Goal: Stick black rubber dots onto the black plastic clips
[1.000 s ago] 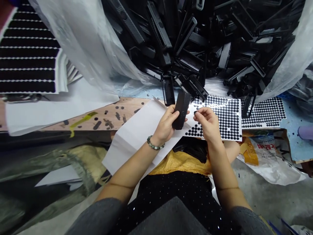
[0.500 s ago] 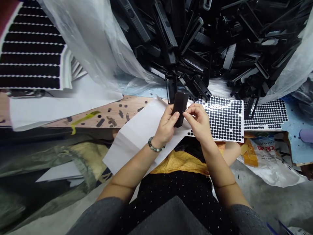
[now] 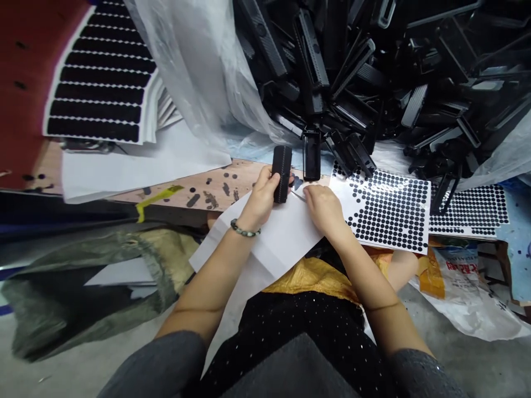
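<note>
My left hand [image 3: 261,196], with a bead bracelet on the wrist, is closed round a narrow black plastic part [image 3: 281,172] and holds it upright on its edge above a white paper sheet [image 3: 282,237]. My right hand [image 3: 321,207] lies just right of it, fingers curled, fingertips at the part's lower end; whether they pinch anything is hidden. A white sheet of round black dot stickers [image 3: 385,207], with several dots gone from its near left corner, lies right beside my right hand.
A big heap of black plastic parts [image 3: 373,72] in a clear plastic bag [image 3: 199,72] fills the back. A second dot sheet [image 3: 473,202] lies far right. Sheets of black strip pads [image 3: 99,94] lie at the left. Wooden board [image 3: 199,190], yellow cloth [image 3: 311,276].
The black part has been turned from its broad face to its narrow edge. My right hand came from the dot sheet over to the part and then dropped beside it. The view shifted left.
</note>
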Demonstrator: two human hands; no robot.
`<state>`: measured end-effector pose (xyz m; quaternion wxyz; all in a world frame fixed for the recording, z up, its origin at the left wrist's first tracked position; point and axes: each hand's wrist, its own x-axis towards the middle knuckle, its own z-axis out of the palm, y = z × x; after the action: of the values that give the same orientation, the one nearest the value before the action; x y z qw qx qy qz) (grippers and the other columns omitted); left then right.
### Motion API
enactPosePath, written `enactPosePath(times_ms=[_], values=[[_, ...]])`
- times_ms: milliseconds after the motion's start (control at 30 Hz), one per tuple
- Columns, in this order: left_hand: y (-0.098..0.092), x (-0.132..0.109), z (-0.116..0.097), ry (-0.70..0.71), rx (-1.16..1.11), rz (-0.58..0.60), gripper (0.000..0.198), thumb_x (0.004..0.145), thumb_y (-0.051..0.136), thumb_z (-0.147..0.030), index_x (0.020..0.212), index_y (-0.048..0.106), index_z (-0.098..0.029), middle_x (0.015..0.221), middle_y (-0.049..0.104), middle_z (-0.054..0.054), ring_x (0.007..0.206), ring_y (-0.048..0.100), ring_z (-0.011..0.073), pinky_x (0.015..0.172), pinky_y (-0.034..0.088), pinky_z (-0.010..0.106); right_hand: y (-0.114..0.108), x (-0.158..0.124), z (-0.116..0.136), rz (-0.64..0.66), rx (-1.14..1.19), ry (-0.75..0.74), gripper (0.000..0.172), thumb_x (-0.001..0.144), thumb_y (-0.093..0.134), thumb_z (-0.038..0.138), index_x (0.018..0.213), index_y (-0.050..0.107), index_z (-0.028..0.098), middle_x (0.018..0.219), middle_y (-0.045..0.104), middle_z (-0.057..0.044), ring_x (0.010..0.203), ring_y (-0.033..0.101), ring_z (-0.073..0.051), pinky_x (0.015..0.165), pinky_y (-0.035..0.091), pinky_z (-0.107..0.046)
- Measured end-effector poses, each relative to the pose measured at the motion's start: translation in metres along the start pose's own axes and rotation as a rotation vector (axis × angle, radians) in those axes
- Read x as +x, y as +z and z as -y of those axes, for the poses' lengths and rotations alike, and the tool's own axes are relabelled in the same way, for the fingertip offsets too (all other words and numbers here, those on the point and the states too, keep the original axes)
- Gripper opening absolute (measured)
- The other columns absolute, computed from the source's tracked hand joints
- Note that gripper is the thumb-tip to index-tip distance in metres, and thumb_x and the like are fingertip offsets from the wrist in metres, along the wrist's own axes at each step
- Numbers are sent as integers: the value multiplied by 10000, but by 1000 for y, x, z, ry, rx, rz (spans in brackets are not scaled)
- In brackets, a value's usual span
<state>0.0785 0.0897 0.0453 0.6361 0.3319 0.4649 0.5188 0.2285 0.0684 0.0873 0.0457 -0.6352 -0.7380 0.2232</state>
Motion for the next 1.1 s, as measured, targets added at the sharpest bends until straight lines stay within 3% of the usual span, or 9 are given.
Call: enactPosePath(times_ms=[133, 233, 367, 467, 567, 667, 767, 1100], values=[[1, 0, 5, -92, -20, -25, 339, 799, 708, -439, 991, 512, -239, 959, 728, 29, 910, 731, 194, 718, 610, 293, 2, 14, 8, -33, 56, 125, 241, 972, 460, 245, 1082, 655, 157, 1133, 641, -142, 998, 633, -259, 802, 503, -362], [0, 0, 3, -134, -56, -18, 345, 796, 712, -425, 998, 511, -232, 944, 730, 37, 950, 731, 215, 787, 613, 342, 7, 21, 6, -116, 189, 89, 161, 911, 533, 166, 1010, 658, 153, 1162, 593, -139, 1015, 612, -244, 827, 499, -361], [-3, -7, -5, -85, -187, 63, 428, 749, 778, -381, 1076, 537, -244, 1058, 719, 41, 1146, 671, 238, 990, 548, 403, 9, 17, -11, -294, 673, 36, 53, 828, 616, 198, 776, 624, 189, 1042, 577, -82, 941, 591, -195, 823, 503, -346], [-2, -18, -10, 35, -267, 149, 530, 695, 840, -302, 1145, 562, -270, 1194, 681, 29, 1294, 572, 239, 1114, 453, 393, 4, 6, -18, -352, 1099, 43, 161, 778, 679, 336, 721, 597, 209, 1024, 582, -58, 949, 588, -189, 837, 504, -358], [5, -30, -11, 137, -262, 198, 501, 711, 838, -256, 1127, 566, -317, 1272, 649, -7, 1305, 556, 220, 1104, 462, 390, -4, -4, -13, -326, 1314, 37, 253, 733, 723, 427, 694, 590, 215, 1084, 582, -46, 979, 588, -181, 909, 494, -384], [16, -38, -9, 200, -215, 178, 437, 719, 836, -269, 1048, 553, -323, 1282, 646, -20, 1187, 632, 202, 935, 574, 352, -10, -13, -6, -329, 1313, 29, 289, 725, 730, 457, 676, 580, 216, 1124, 567, -47, 1051, 578, -193, 977, 481, -417], [24, -42, -8, 222, -170, 137, 458, 683, 865, -310, 1004, 538, -298, 1267, 651, 0, 1120, 662, 200, 822, 610, 302, -12, -18, -3, -361, 1241, 26, 274, 758, 706, 442, 672, 571, 219, 1143, 558, -54, 1101, 571, -207, 1015, 476, -453], [32, -46, -11, 257, -118, 142, 470, 687, 864, -348, 996, 514, -294, 1254, 640, 12, 1145, 647, 219, 842, 617, 336, -12, -22, -5, -442, 1062, 29, 206, 827, 650, 383, 708, 586, 227, 1128, 554, -56, 1154, 556, -210, 993, 507, -427]])
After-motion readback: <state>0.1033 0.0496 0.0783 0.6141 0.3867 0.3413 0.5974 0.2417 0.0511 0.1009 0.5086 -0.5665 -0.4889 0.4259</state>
